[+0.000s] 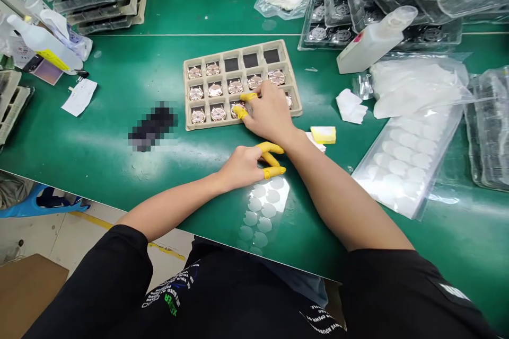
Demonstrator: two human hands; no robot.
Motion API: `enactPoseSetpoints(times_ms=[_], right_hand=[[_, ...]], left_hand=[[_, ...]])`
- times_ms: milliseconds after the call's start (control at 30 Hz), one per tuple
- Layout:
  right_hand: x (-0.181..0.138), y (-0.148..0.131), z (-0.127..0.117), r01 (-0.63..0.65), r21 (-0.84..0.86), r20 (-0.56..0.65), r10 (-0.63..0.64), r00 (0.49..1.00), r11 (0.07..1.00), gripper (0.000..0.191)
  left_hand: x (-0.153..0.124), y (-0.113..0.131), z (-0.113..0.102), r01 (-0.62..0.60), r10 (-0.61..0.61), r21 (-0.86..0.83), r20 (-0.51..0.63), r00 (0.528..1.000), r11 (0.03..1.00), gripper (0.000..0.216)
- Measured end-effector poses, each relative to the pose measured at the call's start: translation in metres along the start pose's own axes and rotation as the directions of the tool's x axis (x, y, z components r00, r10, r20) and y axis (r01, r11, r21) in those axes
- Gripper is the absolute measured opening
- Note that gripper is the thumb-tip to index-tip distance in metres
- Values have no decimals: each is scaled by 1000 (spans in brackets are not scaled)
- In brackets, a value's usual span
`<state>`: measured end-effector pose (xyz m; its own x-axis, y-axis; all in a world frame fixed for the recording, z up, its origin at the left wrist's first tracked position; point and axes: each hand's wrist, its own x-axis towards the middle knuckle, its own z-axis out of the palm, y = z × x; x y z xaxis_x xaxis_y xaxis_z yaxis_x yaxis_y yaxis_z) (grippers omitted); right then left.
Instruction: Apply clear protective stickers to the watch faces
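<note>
The right hand (pixel 267 112) rests over the near edge of a pulp tray (pixel 234 48), its yellow-cotted fingertips (pixel 239 112) closed narrowly on a rose-gold watch (pixel 234 108) in the bottom row, third compartment from the left; whether they grip it, one cannot tell. The left hand (pixel 244 167) lies empty, loosely curled, just beyond a sheet of clear round stickers (pixel 260 212) near the front edge of the green table (pixel 119 164). Open green stretches left of the tray toward a blurred patch (pixel 153 126); a yellow sponge (pixel 323 134) sits just off the tray's right corner.
</note>
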<state>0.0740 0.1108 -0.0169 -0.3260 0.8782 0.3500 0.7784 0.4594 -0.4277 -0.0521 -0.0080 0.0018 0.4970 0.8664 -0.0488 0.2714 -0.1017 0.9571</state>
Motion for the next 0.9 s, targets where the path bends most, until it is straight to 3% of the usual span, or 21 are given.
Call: enactPoseSetpoints(times_ms=[267, 367, 467, 567, 667, 800, 900], right_hand=[[11, -7, -1, -43, 182, 36, 37, 999, 982, 19], [-3, -1, -14, -129, 396, -108, 185, 977, 909, 26], [-46, 4, -34, -177, 604, -165, 339, 926, 777, 43], [-101, 0, -55, -254, 785, 29, 376, 926, 565, 60], [-133, -10, -67, -397, 827, 223, 417, 881, 398, 71], [-127, -18, -69, -447, 835, 337, 345, 876, 322, 72], [-119, -19, -68, -461, 817, 378, 282, 882, 347, 66]], left_hand=[[1, -1, -4, 14, -14, -45, -2, 1000, 999, 43], [1, -1, -5, 18, -19, -99, -14, 1000, 995, 46], [2, -1, -5, 60, -65, -154, -29, 997, 986, 56], [3, -4, -6, 50, -58, -185, -37, 998, 982, 73], [4, -7, -7, -3, 1, -184, -13, 1000, 983, 73], [4, -9, -9, -12, 9, -145, -21, 1000, 989, 68], [4, -8, -8, -7, 1, -116, -50, 999, 993, 68]])
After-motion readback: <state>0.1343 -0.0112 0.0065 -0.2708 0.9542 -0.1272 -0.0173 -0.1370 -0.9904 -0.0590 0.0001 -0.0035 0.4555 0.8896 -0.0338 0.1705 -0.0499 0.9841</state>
